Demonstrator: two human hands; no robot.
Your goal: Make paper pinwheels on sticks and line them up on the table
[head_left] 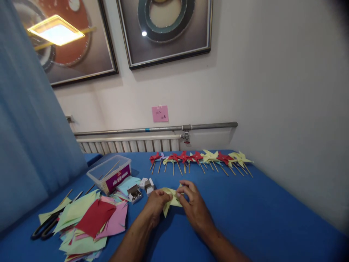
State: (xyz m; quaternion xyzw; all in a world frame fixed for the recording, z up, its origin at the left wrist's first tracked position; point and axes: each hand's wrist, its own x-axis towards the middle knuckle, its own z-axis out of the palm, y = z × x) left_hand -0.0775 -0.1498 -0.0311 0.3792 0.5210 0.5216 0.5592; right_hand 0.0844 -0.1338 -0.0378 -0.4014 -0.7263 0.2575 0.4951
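Yellow paper (174, 201) spans left to right between the left hand (156, 204), pinching one side, and the right hand (193, 203), fingertips gripping the other; neither is nearer.

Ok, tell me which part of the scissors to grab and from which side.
Take the scissors by the black handle loops, probably best from the near left. The loops point that way and stick out beyond the paper pile, while the blades point away to the far right, with paper close beside them.
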